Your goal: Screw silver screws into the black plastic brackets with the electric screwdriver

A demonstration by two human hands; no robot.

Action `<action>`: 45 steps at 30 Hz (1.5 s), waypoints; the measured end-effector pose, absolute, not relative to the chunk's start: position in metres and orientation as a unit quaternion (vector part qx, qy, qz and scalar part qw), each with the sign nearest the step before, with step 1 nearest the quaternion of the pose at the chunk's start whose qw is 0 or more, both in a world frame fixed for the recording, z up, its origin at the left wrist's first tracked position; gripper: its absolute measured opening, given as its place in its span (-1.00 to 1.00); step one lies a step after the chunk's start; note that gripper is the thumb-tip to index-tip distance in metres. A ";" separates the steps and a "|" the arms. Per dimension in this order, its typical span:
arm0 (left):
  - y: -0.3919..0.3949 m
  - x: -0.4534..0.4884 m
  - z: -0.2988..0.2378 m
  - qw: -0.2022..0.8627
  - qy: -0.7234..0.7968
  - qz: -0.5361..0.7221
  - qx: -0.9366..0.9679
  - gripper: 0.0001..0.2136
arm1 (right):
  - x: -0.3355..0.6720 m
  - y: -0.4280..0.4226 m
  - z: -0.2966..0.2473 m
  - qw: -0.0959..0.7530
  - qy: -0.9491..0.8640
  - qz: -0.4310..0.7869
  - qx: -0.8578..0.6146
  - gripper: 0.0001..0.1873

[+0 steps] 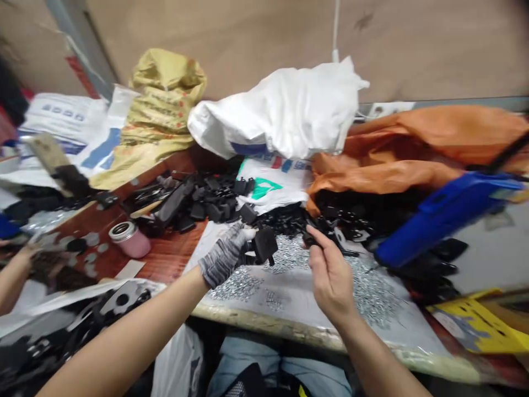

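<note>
My left hand (227, 253), in a grey striped glove, grips a square black plastic part (265, 245) above the table. To its right, my bare right hand (330, 270) pinches a small black piece (309, 239) between thumb and forefinger. The two hands are apart. Below them, many small shiny metal pieces (374, 295), too small to name, lie spread on a pale sheet (297, 295). Just beyond my hands is a heap of small black parts (285, 219). Farther left, larger black parts (215, 207) are piled up.
A pink jar (130, 241) stands left. White (285, 110), yellow (165, 99) and orange sacks (454, 132) line the back. A blue object (442, 215) and a yellow box (481, 325) are at right. A bag of black parts (82, 325) lies lower left, near another person's arm (16, 275).
</note>
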State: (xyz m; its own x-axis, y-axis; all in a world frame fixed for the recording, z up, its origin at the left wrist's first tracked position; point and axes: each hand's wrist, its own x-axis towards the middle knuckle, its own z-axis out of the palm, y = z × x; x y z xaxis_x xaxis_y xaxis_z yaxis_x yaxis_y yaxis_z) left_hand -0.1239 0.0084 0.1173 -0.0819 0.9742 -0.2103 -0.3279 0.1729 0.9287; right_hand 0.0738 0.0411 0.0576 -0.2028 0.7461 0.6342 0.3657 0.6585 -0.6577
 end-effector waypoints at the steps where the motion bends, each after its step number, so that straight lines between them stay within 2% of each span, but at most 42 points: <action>1: 0.012 -0.116 0.117 0.611 0.476 0.543 0.325 -0.68 | 0.077 0.045 0.059 0.529 -0.748 0.160 -0.368 -0.60; 3: 0.018 -0.102 0.121 0.622 0.464 0.537 0.332 -0.69 | 0.078 0.051 0.060 0.537 -0.750 0.130 -0.363 -0.66; 5: 0.026 -0.090 0.124 0.582 0.483 0.523 0.393 -0.71 | 0.079 0.058 0.057 0.538 -0.746 0.134 -0.368 -0.71; 9: 0.042 -0.068 0.115 0.380 0.550 0.514 0.537 -0.74 | 0.088 0.071 0.048 0.568 -0.691 0.204 -0.397 -0.75; 11: 0.049 -0.056 0.106 0.332 0.538 0.523 0.572 -0.73 | 0.094 0.074 0.044 0.577 -0.658 0.240 -0.421 -0.75; 13: 0.055 -0.041 0.102 0.330 0.520 0.523 0.589 -0.71 | 0.101 0.076 0.042 0.588 -0.634 0.241 -0.441 -0.72; 18: 0.066 -0.011 0.113 0.390 0.468 0.544 0.577 -0.64 | 0.126 0.075 0.049 0.595 -0.661 0.153 -0.431 -0.69; 21: 0.068 -0.006 0.107 0.414 0.464 0.529 0.577 -0.52 | 0.150 0.074 0.058 0.531 -0.747 0.165 -0.364 -0.64; 24: 0.057 -0.011 0.079 0.471 0.504 0.480 0.542 -0.66 | 0.174 0.073 0.060 0.411 -0.825 0.247 -0.299 -0.66; 26: 0.044 -0.016 0.055 0.486 0.528 0.467 0.517 -0.72 | 0.184 0.073 0.052 0.294 -0.845 0.274 -0.353 -0.73; 28: 0.029 -0.022 0.034 0.483 0.546 0.467 0.500 -0.75 | 0.187 0.073 0.037 0.184 -0.841 0.250 -0.443 -0.82; 31: 0.008 -0.024 0.014 0.514 0.552 0.437 0.490 -0.75 | 0.182 0.071 0.013 0.110 -0.835 0.209 -0.497 -0.89; 34: -0.006 -0.019 0.004 0.510 0.538 0.426 0.519 -0.76 | 0.176 0.068 0.008 0.107 -0.834 0.208 -0.501 -0.86; 36: -0.010 -0.014 0.001 0.508 0.532 0.430 0.524 -0.77 | 0.174 0.062 0.017 0.133 -0.831 0.238 -0.485 -0.85; 41: -0.010 -0.007 -0.003 0.495 0.562 0.447 0.489 -0.78 | 0.158 0.042 0.034 0.309 -0.800 0.368 -0.359 -0.87; 45: -0.008 -0.008 -0.005 0.474 0.573 0.460 0.485 -0.82 | 0.145 0.026 0.027 0.340 -0.825 0.284 -0.351 -0.88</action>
